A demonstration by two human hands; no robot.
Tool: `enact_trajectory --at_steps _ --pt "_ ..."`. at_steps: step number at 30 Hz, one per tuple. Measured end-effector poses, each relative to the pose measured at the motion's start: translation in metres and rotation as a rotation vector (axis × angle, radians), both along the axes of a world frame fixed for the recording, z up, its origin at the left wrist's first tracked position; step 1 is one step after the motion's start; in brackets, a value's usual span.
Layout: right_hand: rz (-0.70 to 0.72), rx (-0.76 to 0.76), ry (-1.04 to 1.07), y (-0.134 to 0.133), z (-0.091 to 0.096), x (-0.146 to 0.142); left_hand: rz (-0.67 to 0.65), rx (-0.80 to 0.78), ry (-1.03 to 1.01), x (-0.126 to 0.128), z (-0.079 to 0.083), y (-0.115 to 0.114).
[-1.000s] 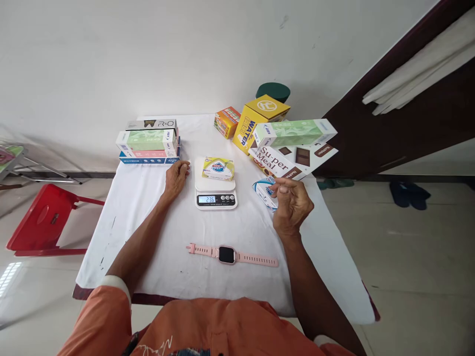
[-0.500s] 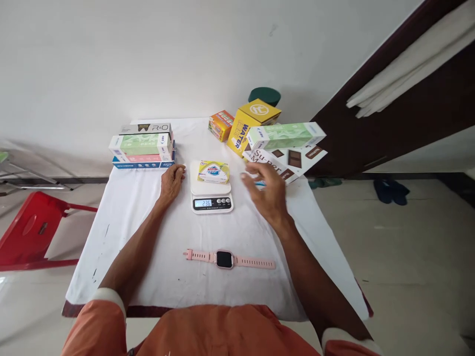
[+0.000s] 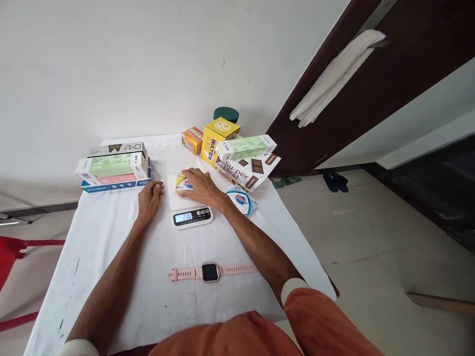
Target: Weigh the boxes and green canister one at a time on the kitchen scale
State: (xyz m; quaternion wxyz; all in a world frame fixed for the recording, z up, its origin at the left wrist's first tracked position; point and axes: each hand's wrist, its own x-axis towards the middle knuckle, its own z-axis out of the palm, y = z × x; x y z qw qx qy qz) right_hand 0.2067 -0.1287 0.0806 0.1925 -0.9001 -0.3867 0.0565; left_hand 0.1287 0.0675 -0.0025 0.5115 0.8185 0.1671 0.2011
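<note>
Hands apart: left hand (image 3: 149,200) loosely curled on cloth-covered counter (image 3: 156,257); right hand (image 3: 200,188) over digital scale (image 3: 190,223), display 236. Yellow-and-white soap box (image 3: 180,184) on its platform, partly under right fingers; closure of either hand cannot be told.

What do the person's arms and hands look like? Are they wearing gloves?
No gloves: the left hand and right hand are bare. The right sleeve is short and orange, with a white right cuff. On the left, only a white left cuff shows. Both wrists and forearms are bare.
</note>
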Motion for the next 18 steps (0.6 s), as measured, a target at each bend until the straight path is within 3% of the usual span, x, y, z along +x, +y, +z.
enact_trajectory --at_steps 4,8,13,18 --pt "-0.002 0.147 -0.071 -0.03 0.013 -0.001 0.016 -0.008 0.015 0.0 0.002 -0.001" --pt "-0.039 0.269 -0.227 -0.092 0.036 0.006 0.006 0.009 0.022 -0.001 0.003 -0.001" --pt "-0.267 0.146 -0.386 -0.162 0.042 0.032 0.014 0.038 0.025 -0.001 0.001 -0.001" --pt "-0.334 0.103 -0.451 -0.18 0.029 0.049 0.022 0.02 0.01 -0.001 -0.004 0.0"
